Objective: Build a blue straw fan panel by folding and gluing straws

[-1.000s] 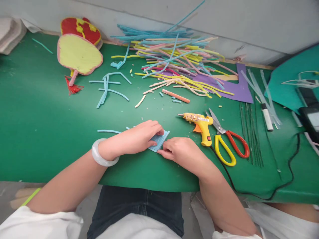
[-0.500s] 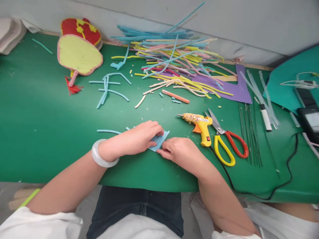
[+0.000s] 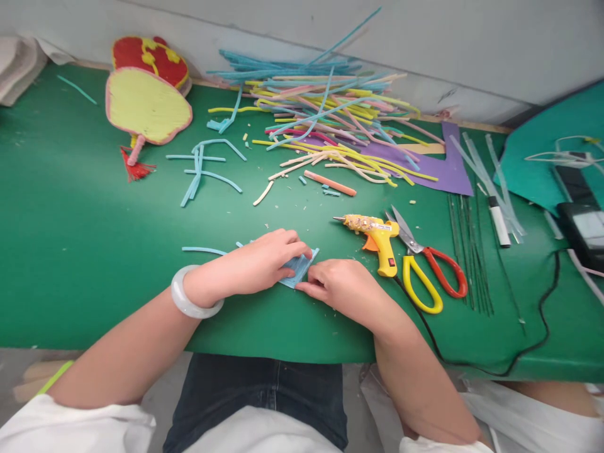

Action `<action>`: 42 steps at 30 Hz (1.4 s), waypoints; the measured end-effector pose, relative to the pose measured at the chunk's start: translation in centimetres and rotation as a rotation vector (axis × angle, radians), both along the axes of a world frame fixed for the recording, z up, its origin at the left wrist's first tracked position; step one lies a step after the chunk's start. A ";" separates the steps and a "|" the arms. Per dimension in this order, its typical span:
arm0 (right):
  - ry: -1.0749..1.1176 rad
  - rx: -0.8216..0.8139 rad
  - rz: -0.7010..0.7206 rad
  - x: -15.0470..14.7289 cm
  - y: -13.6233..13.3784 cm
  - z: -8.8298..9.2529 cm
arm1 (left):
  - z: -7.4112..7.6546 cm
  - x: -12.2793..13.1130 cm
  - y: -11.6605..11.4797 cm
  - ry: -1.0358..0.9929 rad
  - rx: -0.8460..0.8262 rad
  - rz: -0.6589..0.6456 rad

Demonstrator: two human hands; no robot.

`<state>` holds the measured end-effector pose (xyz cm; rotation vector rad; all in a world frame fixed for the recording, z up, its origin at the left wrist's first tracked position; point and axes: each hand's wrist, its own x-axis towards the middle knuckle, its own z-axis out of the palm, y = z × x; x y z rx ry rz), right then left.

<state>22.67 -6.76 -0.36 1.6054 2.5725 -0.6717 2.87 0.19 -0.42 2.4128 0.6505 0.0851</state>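
Observation:
A small flat blue piece made of strips side by side (image 3: 298, 267) lies on the green table near its front edge. My left hand (image 3: 264, 261), with a pale bracelet at the wrist, rests over its left part, thumb and fingertips gripping it. At the piece's right edge is my right hand (image 3: 337, 283), its thumb at the lower corner and its other fingers curled in. A loose blue strip (image 3: 202, 250) sticks out to the left behind my left hand. The yellow glue gun (image 3: 377, 236) and the scissors (image 3: 422, 255) lie right of my right hand.
Colourful strips (image 3: 321, 107) are heaped along the wall. A yellow-green fan shape (image 3: 148, 104) lies back left. Purple sheet (image 3: 436, 171), thin dark wires (image 3: 474, 264) and a white tube (image 3: 499, 221) are at the right. A black cord (image 3: 542, 340) runs along the front right.
The camera view has shifted very slightly. Both hands keep nearly the same hold on the blue piece, with only tiny finger movement.

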 end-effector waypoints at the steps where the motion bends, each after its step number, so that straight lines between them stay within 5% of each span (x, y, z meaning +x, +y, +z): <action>1: -0.006 -0.003 -0.001 0.0 0.0 0.0 | 0.0 0.0 0.0 0.003 0.002 0.000; 42: -0.022 -0.013 -0.008 -0.1 -0.1 0.2 | -0.1 0.0 0.0 0.030 0.039 -0.011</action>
